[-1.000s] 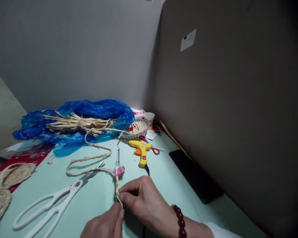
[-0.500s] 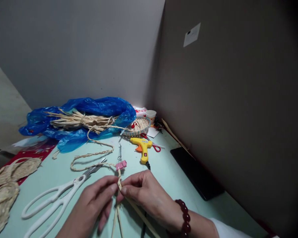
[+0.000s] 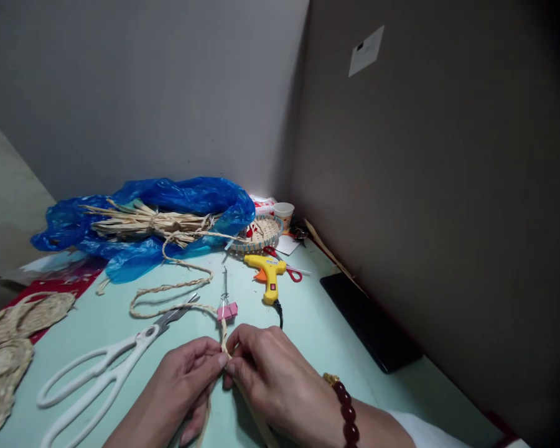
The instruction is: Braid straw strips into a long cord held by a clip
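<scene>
A pale straw braid [image 3: 223, 333] runs down from a pink binder clip [image 3: 227, 312] toward me. My left hand [image 3: 191, 379] pinches its lower end between thumb and forefinger. Right beside it, my right hand [image 3: 266, 367] grips the same end, its fingertips almost touching those of the left. Loose straw strands [image 3: 256, 407] trail below both hands toward the near edge. Past the clip, the finished braided cord [image 3: 172, 289] winds back in curves to the bundle. A thin metal hook [image 3: 224, 283] stands at the clip.
White-handled scissors [image 3: 121, 361] lie open at left, near woven straw slippers [image 3: 4, 367]. Behind are a straw bundle [image 3: 144, 222] on a blue plastic bag [image 3: 186, 193], a woven basket [image 3: 264, 233] and a paper cup [image 3: 284, 213]. A yellow glue gun [image 3: 270, 274] and black phone-like slab [image 3: 368, 323] sit right.
Both hands have closed in around the braid's lower end. The loose strands have shifted, the left ones now running closer to my left hand. The view has tilted slightly.
</scene>
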